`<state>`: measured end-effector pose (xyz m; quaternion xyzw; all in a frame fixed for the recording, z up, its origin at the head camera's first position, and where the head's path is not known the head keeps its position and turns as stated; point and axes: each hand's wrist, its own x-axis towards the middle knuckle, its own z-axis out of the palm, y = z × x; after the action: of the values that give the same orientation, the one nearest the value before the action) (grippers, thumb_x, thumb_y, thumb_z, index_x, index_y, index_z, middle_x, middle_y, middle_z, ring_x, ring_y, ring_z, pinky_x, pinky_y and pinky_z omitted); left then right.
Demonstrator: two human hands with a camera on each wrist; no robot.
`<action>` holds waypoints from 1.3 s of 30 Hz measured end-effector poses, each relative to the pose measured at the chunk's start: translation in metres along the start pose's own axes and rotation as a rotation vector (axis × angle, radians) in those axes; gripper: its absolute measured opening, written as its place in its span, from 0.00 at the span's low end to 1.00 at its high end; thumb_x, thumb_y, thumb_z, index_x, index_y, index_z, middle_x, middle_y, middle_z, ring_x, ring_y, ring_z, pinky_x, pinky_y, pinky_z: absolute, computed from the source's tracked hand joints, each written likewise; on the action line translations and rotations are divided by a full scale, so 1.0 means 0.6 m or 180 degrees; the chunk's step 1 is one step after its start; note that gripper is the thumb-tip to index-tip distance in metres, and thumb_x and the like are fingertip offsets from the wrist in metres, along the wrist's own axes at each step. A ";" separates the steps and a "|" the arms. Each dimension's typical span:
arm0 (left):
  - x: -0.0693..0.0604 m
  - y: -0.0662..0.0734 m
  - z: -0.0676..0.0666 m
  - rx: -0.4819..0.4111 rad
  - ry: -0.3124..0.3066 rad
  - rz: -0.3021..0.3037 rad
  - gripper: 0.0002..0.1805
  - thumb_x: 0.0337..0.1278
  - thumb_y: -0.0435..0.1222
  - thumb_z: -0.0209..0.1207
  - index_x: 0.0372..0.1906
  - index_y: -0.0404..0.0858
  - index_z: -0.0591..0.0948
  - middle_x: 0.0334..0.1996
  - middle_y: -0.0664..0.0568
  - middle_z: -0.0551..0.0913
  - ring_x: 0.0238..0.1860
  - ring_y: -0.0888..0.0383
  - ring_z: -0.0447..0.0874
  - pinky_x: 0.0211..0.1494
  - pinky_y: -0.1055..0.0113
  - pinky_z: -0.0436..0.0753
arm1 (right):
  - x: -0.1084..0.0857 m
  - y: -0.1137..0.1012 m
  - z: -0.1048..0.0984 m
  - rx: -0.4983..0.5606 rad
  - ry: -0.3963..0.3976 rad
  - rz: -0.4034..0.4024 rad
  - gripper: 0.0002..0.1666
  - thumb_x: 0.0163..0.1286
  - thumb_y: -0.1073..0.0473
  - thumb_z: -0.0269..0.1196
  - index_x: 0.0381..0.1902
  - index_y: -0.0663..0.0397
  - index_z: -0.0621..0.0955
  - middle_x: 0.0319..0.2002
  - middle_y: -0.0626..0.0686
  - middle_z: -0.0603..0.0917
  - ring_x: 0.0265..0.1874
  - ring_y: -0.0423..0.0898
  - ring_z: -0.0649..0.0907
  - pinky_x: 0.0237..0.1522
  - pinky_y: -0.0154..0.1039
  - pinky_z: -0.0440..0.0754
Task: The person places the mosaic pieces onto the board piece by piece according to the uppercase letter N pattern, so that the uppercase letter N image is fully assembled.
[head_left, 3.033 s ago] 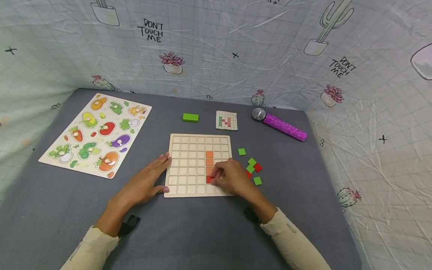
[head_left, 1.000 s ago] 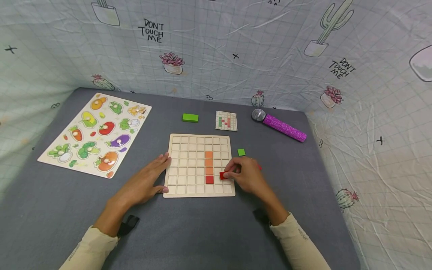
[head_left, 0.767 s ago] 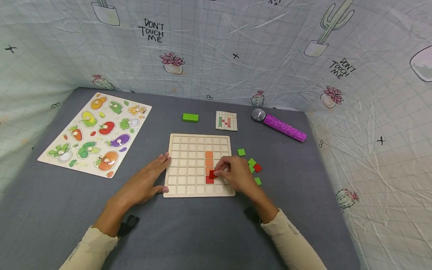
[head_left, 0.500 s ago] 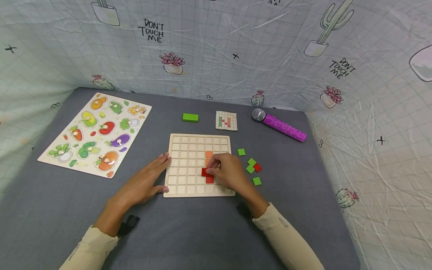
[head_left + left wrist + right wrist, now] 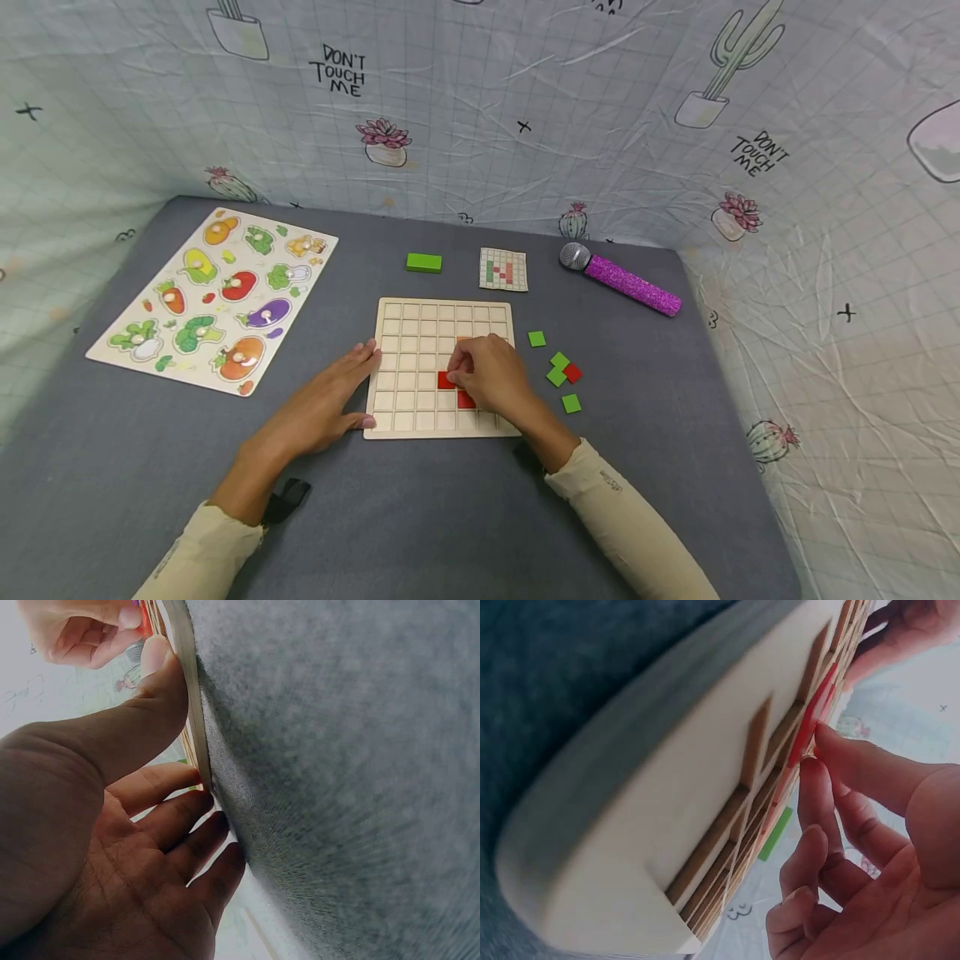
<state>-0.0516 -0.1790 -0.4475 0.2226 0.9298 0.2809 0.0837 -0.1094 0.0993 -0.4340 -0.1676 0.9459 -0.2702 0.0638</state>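
A wooden grid board lies flat in front of me. My right hand is over it, pinching a red square tile between thumb and fingers at a cell left of the orange column. A second red tile sits in the board, lower right of the first. One orange tile peeks out above the hand; the hand covers the other orange ones. My left hand rests along the board's left edge, its fingers extended; in the left wrist view the thumb and fingertips touch the rim.
Right of the board lie several loose green tiles and a red tile. Behind it are a green block, a pattern card and a purple glitter microphone. A vegetable puzzle board lies at left.
The right hand set one red tile below the orange column, went to the loose tiles, then carried another red tile leftward across the board. The left hand stayed at the edge.
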 end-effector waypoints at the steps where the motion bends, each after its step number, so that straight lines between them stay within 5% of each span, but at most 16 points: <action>1: 0.000 0.000 0.000 -0.0006 0.0000 -0.0004 0.52 0.55 0.34 0.77 0.82 0.29 0.62 0.85 0.35 0.57 0.84 0.33 0.55 0.82 0.35 0.61 | 0.000 0.000 0.000 -0.0025 -0.0013 -0.0007 0.10 0.65 0.61 0.77 0.27 0.42 0.88 0.21 0.41 0.82 0.31 0.40 0.77 0.34 0.37 0.75; 13: 0.000 0.000 0.001 -0.0010 0.0004 0.0002 0.52 0.55 0.35 0.77 0.82 0.28 0.62 0.85 0.35 0.57 0.84 0.33 0.55 0.81 0.35 0.61 | -0.016 0.018 -0.007 0.0336 0.0016 -0.0150 0.07 0.61 0.60 0.80 0.32 0.49 0.90 0.25 0.45 0.86 0.36 0.47 0.80 0.39 0.39 0.74; 21: 0.000 -0.001 0.003 -0.0008 0.0006 -0.0017 0.52 0.56 0.36 0.77 0.82 0.30 0.63 0.85 0.36 0.57 0.84 0.34 0.56 0.81 0.35 0.62 | -0.039 0.043 -0.028 0.0554 0.0137 -0.0002 0.07 0.61 0.60 0.80 0.37 0.49 0.91 0.29 0.45 0.88 0.35 0.45 0.79 0.37 0.39 0.76; 39: 0.001 0.002 0.003 0.0001 0.0002 -0.0055 0.52 0.55 0.35 0.77 0.82 0.30 0.63 0.85 0.36 0.57 0.84 0.33 0.56 0.81 0.35 0.62 | -0.107 0.178 -0.090 0.0483 0.0610 0.0374 0.12 0.60 0.61 0.81 0.41 0.51 0.91 0.33 0.49 0.90 0.33 0.46 0.83 0.39 0.37 0.79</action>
<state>-0.0510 -0.1771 -0.4481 0.2145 0.9318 0.2800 0.0857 -0.0911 0.2335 -0.4434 -0.0800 0.9327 -0.3516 0.0013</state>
